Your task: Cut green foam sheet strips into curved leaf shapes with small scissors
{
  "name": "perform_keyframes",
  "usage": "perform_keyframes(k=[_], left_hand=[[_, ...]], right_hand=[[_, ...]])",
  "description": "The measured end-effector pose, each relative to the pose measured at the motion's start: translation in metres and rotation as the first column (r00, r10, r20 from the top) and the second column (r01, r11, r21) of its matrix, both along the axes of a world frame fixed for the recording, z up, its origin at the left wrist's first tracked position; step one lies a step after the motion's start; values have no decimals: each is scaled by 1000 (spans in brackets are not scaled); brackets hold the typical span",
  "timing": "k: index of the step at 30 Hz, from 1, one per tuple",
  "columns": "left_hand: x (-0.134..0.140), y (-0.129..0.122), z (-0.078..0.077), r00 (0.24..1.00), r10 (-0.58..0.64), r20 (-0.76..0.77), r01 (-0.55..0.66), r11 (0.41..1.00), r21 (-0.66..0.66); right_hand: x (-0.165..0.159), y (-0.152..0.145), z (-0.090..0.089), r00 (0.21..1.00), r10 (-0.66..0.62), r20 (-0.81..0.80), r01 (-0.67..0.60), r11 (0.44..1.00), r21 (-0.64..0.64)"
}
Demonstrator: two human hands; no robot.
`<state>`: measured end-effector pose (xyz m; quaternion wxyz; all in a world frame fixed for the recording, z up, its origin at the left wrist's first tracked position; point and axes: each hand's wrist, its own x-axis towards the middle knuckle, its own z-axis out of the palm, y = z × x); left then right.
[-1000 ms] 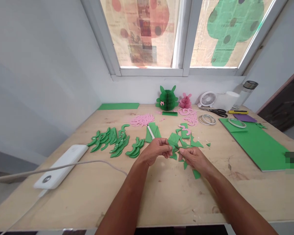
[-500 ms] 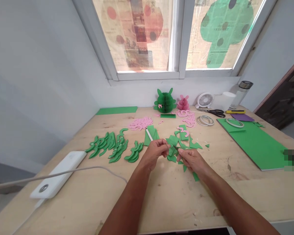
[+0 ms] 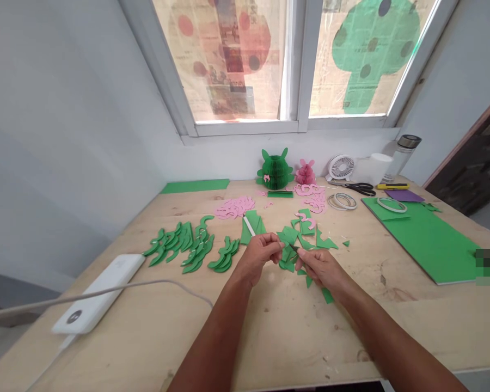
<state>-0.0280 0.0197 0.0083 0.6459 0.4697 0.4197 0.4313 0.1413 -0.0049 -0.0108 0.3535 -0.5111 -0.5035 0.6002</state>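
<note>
My right hand [image 3: 317, 265] is closed in a pinch on a small dark green paper piece [image 3: 294, 247], which points toward the left hand. Just left of it, my left hand [image 3: 265, 251] has thumb and fingertips pressed together; what they hold, if anything, is too small to make out. Beneath and behind both hands lie green paper scraps [image 3: 288, 234]. A white pen [image 3: 249, 226] rests on a green paper piece [image 3: 258, 222] behind the left hand. Stacks of curved green cutouts [image 3: 198, 251] spread to the left, with pink cutouts [image 3: 236, 207] heaped beyond them.
At the back stand a green honeycomb paper figure [image 3: 275, 171], a pink one [image 3: 306, 173] and a small fan [image 3: 342, 166]. Tape rolls [image 3: 345, 201], scissors [image 3: 361, 189] and green sheets [image 3: 428, 245] lie right. A power bank [image 3: 100, 294] with a cable lies left.
The dark green piece at my right fingertips shows more plainly in the gap between the hands. Both hands stay in nearly the same place.
</note>
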Motion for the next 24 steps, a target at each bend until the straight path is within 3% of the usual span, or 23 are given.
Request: perform_keyframes(k=[24], left_hand=[[0, -2, 1, 997, -56, -51, 56, 998, -1]], right_hand=[[0, -2, 6, 998, 26, 58, -26, 1000, 5]])
